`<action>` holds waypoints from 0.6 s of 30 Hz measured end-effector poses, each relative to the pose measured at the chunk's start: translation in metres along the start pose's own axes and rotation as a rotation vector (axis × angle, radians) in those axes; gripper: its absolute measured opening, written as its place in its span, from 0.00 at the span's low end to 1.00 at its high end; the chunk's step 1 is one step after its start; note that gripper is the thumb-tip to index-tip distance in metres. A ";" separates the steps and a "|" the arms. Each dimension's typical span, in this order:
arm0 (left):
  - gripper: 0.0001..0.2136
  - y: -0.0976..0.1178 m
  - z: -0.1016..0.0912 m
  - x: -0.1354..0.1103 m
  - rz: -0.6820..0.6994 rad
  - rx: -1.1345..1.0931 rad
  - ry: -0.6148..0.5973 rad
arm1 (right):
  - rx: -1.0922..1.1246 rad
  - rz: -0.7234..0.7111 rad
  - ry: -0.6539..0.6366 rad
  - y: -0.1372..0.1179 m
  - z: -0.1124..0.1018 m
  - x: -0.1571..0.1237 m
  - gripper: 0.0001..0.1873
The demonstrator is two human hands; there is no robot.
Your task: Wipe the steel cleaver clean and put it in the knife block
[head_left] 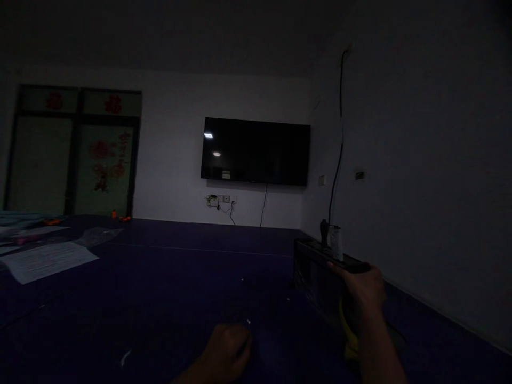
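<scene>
The room is dim. My right hand is closed over the top edge of a dark box-like object that stands on the dark blue surface near the right wall. Something yellow shows below that hand, beside my wrist. A small dark item and a clear wrapped piece stick up from the far end of the box. My left hand hangs low at the bottom centre with its fingers curled in; what it holds, if anything, is hidden.
A black TV hangs on the far white wall above sockets and cables. A dark-framed door with red paper decorations is at far left. White sheets of paper and clear plastic lie on the surface at left.
</scene>
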State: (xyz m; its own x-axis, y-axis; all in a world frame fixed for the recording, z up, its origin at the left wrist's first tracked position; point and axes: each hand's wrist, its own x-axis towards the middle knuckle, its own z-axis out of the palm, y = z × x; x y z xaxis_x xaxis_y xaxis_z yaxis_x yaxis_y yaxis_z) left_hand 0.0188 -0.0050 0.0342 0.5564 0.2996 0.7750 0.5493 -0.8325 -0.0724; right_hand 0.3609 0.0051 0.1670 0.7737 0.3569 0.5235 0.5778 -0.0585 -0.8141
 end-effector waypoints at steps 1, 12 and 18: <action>0.07 0.000 0.000 0.000 -0.004 0.000 -0.003 | -0.005 0.017 0.000 -0.004 -0.001 -0.002 0.48; 0.09 -0.001 -0.004 0.000 -0.100 -0.061 0.000 | 0.106 -0.071 -0.192 -0.057 0.011 -0.026 0.52; 0.14 -0.012 -0.030 0.018 -0.571 -0.283 0.169 | 0.362 -0.119 -0.328 -0.083 0.029 -0.050 0.50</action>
State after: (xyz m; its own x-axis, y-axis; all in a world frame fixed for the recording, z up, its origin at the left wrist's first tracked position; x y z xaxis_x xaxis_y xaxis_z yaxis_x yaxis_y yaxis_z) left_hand 0.0043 -0.0036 0.0678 0.1080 0.6726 0.7321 0.5314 -0.6614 0.5293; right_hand 0.2669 0.0189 0.2018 0.5518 0.6194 0.5584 0.4848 0.3066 -0.8191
